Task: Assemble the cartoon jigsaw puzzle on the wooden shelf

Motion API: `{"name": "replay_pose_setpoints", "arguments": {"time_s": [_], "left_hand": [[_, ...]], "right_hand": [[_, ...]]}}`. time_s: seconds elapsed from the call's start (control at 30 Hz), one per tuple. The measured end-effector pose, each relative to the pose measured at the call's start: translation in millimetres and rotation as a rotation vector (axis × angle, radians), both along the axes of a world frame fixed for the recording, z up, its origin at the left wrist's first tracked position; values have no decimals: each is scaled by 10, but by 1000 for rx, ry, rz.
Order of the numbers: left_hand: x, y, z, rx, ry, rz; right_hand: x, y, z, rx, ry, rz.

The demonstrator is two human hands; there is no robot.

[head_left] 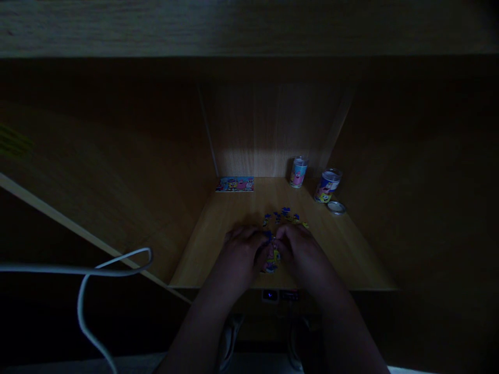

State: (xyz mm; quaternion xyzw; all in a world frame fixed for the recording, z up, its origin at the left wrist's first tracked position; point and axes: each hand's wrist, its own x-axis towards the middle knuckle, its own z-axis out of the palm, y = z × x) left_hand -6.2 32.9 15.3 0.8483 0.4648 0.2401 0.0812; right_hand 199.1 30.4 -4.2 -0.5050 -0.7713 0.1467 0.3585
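My left hand (242,253) is closed, with a dark blue jigsaw puzzle piece (268,236) at its thumb and index fingertips. Close beside it, my right hand (302,250) is pinched, and what its fingertips hold is too small and dark to make out. Below and between the hands lies a partly joined puzzle (272,264) in pink, yellow and blue, half covered by the left hand. Just beyond my fingers, several loose puzzle pieces (286,211), blue and yellow, are scattered on the wooden shelf (206,241).
A cartoon picture card (234,184) lies at the back left. Two printed cans with clear tops, one pink and blue (298,173) and one blue and yellow (327,187), stand back right, near a round lid (336,208). A white cable (83,291) hangs at left.
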Motion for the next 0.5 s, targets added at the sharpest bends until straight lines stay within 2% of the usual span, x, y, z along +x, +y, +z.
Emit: {"name": "replay_pose_setpoints", "arguments": {"time_s": [0.33,0.5], "left_hand": [[-31,20,-63,24,-24,18],[-28,26,-56,65,-8,87]], "right_hand": [[5,-12,3,19,78,-62],[12,-4,18,51,132,-96]]}}
